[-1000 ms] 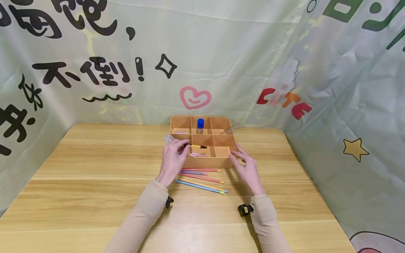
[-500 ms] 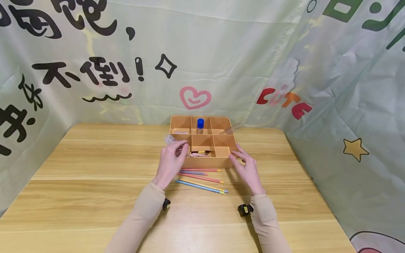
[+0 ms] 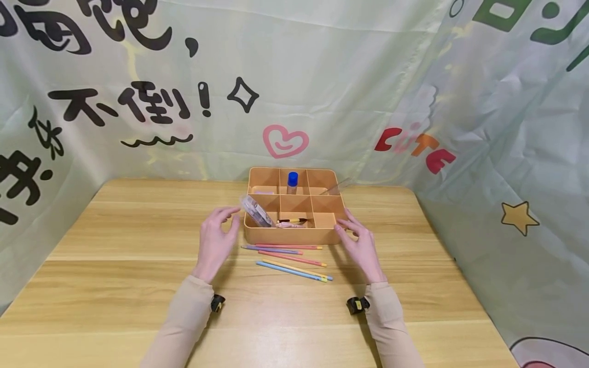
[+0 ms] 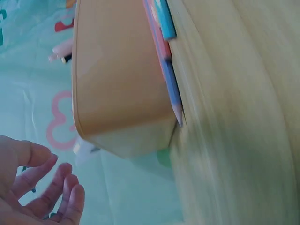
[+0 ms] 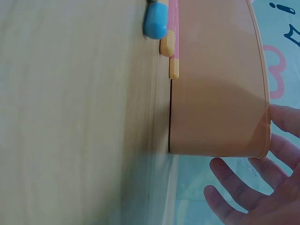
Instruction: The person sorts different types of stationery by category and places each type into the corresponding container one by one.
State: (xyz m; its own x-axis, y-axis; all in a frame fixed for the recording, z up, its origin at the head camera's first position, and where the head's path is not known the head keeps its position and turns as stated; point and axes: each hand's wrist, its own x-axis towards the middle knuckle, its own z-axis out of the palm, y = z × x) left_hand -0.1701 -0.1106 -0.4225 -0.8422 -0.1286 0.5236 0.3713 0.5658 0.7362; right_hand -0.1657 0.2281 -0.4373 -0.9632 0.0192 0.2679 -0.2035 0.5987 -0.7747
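Observation:
A tan storage box (image 3: 294, 236) with several compartments stands towards the back of the table. To its left my left hand (image 3: 218, 240) hovers with relaxed fingers, holding nothing and apart from the box. At the front right corner rests my right hand (image 3: 359, 245); in the right wrist view its thumb and forefinger touch the rim, the other fingers spread. A yellow and black pen-like stick (image 3: 294, 220) lies in the front middle compartment beside a pinkish item (image 3: 287, 225). In the front left compartment leans a clear plastic case (image 3: 257, 212) with dark contents.
Several coloured pencils (image 3: 294, 271) lie in front of the box. A glue stick (image 3: 292, 180) with a blue cap stands in the back middle compartment. From the back right one a clear ruler (image 3: 338, 187) sticks out past the rim. A printed cloth (image 3: 221, 138) hangs behind.
My left hand let go of the yellow and black stick, which dropped into the front middle compartment, then moved left off the box. My right hand stayed at the corner.

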